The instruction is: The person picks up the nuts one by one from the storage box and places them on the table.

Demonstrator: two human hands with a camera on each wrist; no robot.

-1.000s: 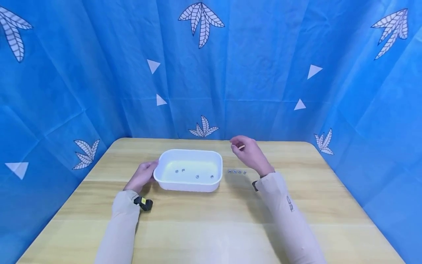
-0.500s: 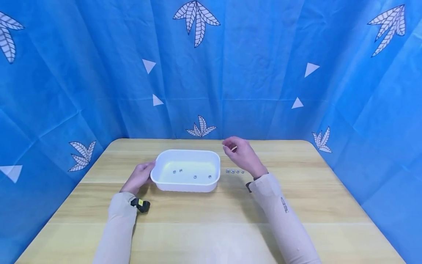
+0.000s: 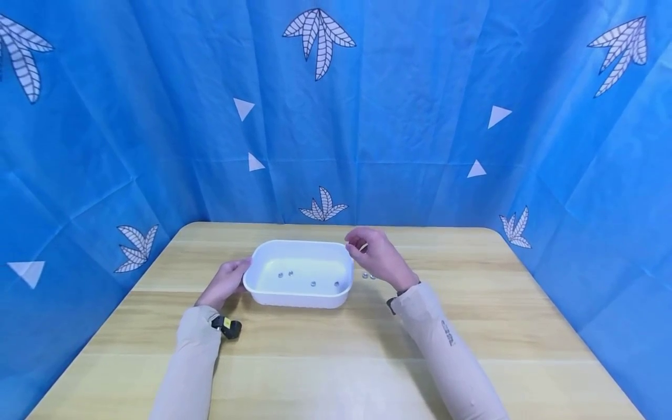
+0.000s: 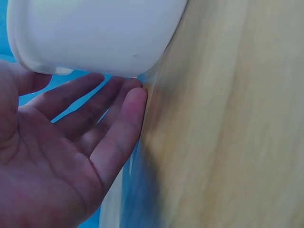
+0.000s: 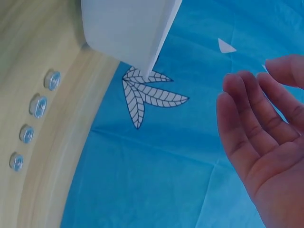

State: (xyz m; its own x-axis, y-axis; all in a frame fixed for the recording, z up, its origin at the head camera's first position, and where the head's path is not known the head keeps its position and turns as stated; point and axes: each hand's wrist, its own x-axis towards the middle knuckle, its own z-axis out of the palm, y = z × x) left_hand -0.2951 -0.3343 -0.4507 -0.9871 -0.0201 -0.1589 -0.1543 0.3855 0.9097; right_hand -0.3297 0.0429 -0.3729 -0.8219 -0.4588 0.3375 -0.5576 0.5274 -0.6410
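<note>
A white plastic tub (image 3: pixel 299 300) sits on the table with several small metal nuts (image 3: pixel 313 284) scattered on its floor. At the tub's left end, my left hand (image 3: pixel 226 283) grips the rim, thumb over the edge and fingers along the outer wall; the left wrist view shows this palm (image 4: pixel 52 166) close up. My right hand (image 3: pixel 380 256) hovers by the tub's right rim, fingers loosely bent. In the right wrist view no object shows between its thumb and fingers (image 5: pixel 232 128). Several more nuts (image 5: pixel 39 105) lie in a row on the table, partly hidden by this hand in the head view.
A pale wooden table (image 3: pixel 325 361) carries everything. Blue curtains (image 3: pixel 409 116) with white leaf and triangle prints hang behind it and along both sides. A black wrist camera (image 3: pixel 228 326) is strapped at the left cuff.
My right hand has moved left and slightly down, from above the row of nuts to the tub's right rim. The left hand and the tub stay in place.
</note>
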